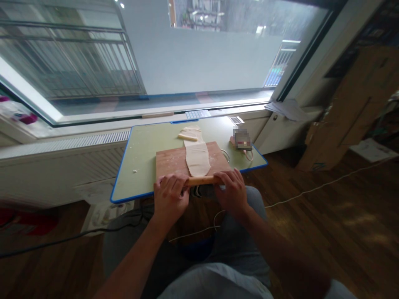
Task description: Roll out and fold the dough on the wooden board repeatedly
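A wooden rolling pin point(202, 180) lies level along the near edge of a wooden cutting board point(170, 160). My left hand point(171, 193) is closed round its left end, and my right hand point(232, 193) grips its right end. Just beyond the pin, a long flat strip of dough point(198, 158) runs away from me over the board and onto the table behind it. At the far end the dough is folded over, with a pale stick-like piece point(187, 137) across it. Both ends of the pin are hidden by my fingers.
The board rests on a small pale green table point(131, 166) with a blue rim. A device with a blurred-out face and a cable point(245, 143) stands at the right. A metal handle point(225, 155) shows beside the board. Behind are a radiator point(93, 145) and a window.
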Motion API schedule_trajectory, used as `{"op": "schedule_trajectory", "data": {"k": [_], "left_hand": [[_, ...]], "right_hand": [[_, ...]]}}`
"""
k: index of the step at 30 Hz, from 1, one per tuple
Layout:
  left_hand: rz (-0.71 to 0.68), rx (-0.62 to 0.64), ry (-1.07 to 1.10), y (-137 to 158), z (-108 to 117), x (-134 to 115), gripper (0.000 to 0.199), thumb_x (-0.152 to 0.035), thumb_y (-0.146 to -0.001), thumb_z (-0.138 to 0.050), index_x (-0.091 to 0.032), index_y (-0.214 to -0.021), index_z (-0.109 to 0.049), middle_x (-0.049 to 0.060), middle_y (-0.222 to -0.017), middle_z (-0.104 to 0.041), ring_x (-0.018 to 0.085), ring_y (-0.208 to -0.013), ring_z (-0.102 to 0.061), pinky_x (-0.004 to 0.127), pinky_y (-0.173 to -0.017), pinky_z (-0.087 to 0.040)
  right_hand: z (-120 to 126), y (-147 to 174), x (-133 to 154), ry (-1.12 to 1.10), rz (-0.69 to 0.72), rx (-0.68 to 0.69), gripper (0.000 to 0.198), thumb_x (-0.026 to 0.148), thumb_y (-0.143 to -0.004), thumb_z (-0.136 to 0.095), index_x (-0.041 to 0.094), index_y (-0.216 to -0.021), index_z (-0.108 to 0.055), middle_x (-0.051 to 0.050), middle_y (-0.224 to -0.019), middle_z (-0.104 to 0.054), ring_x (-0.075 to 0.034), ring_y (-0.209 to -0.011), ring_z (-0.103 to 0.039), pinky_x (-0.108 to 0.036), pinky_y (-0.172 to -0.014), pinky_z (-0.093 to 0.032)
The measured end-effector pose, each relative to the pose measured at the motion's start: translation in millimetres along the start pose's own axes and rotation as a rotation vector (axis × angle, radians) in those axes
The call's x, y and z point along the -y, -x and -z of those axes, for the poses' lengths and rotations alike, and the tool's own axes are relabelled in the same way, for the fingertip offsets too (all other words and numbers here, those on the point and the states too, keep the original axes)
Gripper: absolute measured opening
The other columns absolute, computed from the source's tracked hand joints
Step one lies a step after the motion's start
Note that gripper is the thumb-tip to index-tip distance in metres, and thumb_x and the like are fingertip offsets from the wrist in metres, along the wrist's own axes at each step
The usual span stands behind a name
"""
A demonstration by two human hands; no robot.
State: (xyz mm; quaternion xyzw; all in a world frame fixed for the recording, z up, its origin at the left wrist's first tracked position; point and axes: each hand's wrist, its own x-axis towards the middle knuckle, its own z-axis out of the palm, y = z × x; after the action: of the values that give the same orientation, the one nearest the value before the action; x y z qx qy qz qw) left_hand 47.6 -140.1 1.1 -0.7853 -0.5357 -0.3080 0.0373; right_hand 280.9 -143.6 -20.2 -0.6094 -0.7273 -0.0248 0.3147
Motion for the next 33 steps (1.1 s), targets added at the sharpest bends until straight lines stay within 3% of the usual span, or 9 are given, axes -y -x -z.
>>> {"op": "schedule_trajectory", "data": {"k": [3,8,12,16,21,26,33], "left_hand": [[0.049,0.011,-0.003,-31,-3,7,0.021,-0.026,-0.094,-0.065,-0.028,-0.114,-0.072,0.006,-0.12,-0.079,0.029,-0.121,-0.067,0.049,-0.112,-0.043],[0.154,0.192,0.105,-87,-23,29,0.019,-0.027,-0.085,-0.07,-0.026,-0.103,-0.074,0.004,-0.113,-0.08,0.026,-0.112,-0.069,0.04,-0.103,-0.052],[0.247,0.287,0.156,-112,-34,43,0.023,-0.043,-0.094,-0.065,-0.025,-0.103,-0.076,0.006,-0.11,-0.08,0.025,-0.106,-0.072,0.038,-0.098,-0.055],[0.343,0.218,-0.039,-140,-43,50,0.037,-0.043,-0.103,-0.047,-0.025,-0.117,-0.076,0.012,-0.131,-0.074,0.031,-0.129,-0.065,0.046,-0.111,-0.052],[0.412,0.403,-0.144,-171,-60,58,0.058,-0.046,-0.101,-0.045,-0.023,-0.153,-0.058,0.015,-0.162,-0.055,0.036,-0.149,-0.05,0.055,-0.123,-0.044],[0.424,0.439,-0.17,-180,-72,67,0.067,-0.053,-0.103,-0.035,-0.024,-0.163,-0.047,0.015,-0.172,-0.044,0.037,-0.157,-0.041,0.058,-0.125,-0.04],[0.393,0.506,-0.202,-174,-69,62,0.07,-0.059,-0.105,-0.026,-0.029,-0.165,-0.045,0.012,-0.176,-0.04,0.038,-0.159,-0.039,0.064,-0.126,-0.036]], "right_hand": [[3,-37,-4,0.012,-0.004,0.047,0.027,0.024,-0.091,-0.065,0.023,-0.115,-0.077,-0.008,-0.116,-0.078,-0.029,-0.115,-0.065,-0.04,-0.117,-0.04],[-4,-100,-16,0.053,-0.049,0.216,0.029,0.02,-0.087,-0.067,0.018,-0.114,-0.078,-0.01,-0.117,-0.077,-0.028,-0.116,-0.065,-0.037,-0.11,-0.046],[-5,-125,-26,0.075,-0.062,0.394,0.032,0.025,-0.087,-0.072,0.018,-0.116,-0.079,-0.011,-0.124,-0.075,-0.029,-0.122,-0.064,-0.036,-0.113,-0.045],[-7,-149,-28,-0.015,-0.05,0.468,0.041,0.036,-0.097,-0.066,0.023,-0.134,-0.074,-0.008,-0.144,-0.069,-0.026,-0.135,-0.06,-0.034,-0.118,-0.042],[-29,-182,-26,0.131,-0.161,0.474,0.058,0.054,-0.11,-0.042,0.025,-0.158,-0.058,-0.012,-0.165,-0.054,-0.034,-0.153,-0.044,-0.051,-0.126,-0.034],[-49,-195,-31,0.13,-0.252,0.542,0.082,0.07,-0.106,-0.039,0.024,-0.173,-0.035,-0.012,-0.178,-0.034,-0.039,-0.162,-0.03,-0.059,-0.13,-0.025],[-41,-178,-23,0.153,-0.294,0.523,0.086,0.068,-0.104,-0.036,0.016,-0.173,-0.036,-0.014,-0.179,-0.032,-0.041,-0.164,-0.026,-0.063,-0.132,-0.019]]}}
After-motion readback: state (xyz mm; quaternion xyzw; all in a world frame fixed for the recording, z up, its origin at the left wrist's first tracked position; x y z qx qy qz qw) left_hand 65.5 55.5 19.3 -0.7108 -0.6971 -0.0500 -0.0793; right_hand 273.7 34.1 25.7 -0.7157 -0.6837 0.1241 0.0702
